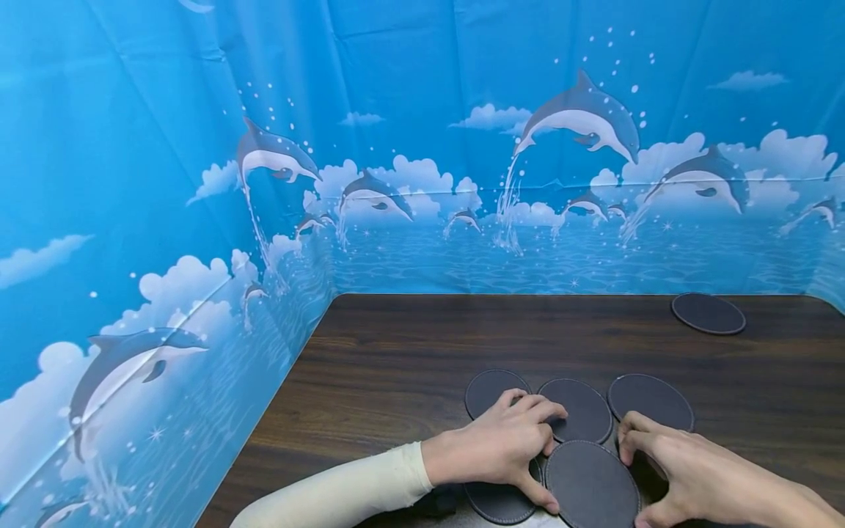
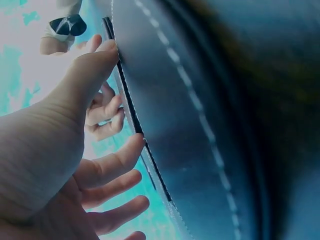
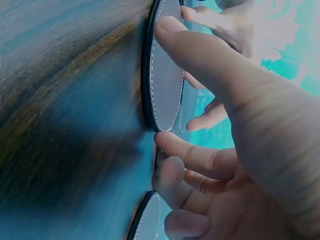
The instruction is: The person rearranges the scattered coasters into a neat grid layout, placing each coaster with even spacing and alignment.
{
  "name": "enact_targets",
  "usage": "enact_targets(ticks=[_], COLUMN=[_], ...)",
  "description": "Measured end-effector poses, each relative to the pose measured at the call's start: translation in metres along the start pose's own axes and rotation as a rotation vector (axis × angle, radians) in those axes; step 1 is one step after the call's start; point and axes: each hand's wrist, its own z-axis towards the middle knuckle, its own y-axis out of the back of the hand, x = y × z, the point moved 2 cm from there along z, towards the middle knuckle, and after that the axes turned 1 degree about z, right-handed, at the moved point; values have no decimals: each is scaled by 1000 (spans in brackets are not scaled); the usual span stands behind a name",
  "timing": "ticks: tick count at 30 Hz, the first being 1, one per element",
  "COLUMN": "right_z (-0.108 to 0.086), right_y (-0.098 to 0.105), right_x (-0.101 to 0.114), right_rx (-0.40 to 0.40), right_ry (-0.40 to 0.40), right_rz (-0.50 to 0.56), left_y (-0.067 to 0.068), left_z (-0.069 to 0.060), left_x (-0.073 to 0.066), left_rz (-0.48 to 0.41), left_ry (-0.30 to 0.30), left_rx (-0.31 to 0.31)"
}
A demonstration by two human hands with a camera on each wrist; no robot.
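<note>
Near the front of the table lies a round dark coaster with a stitched rim (image 1: 593, 484) (image 2: 155, 110) (image 3: 167, 75). My left hand (image 1: 498, 444) (image 2: 65, 150) touches its left edge with the thumb, and its fingers spread over the middle coaster (image 1: 584, 414) behind. On the other side, my right hand (image 1: 700, 469) (image 3: 250, 120) has the thumb and index finger at the front coaster's right edge, the other fingers bent. Under the left hand a further coaster (image 1: 498, 502) is partly hidden. Two more coasters, left (image 1: 491, 389) and right (image 1: 652, 400), flank the middle one.
Another coaster (image 1: 708, 314) lies apart at the back right of the dark wooden table (image 1: 370, 367). A blue curtain (image 1: 422, 147) printed with dolphins hangs behind the table and along its left side.
</note>
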Motion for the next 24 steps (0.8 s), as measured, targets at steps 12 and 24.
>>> enact_targets(ticks=[12, 24], right_z=[-1, -2], right_y=[-4, -4], right_x=[6, 11], right_rx=[87, 144], right_ry=[-134, -164], right_rz=[-82, -77], left_y=[0, 2], left_z=[-4, -6], left_x=[-6, -14], left_rz=[85, 146], left_ry=[-14, -61], left_rx=[-26, -19])
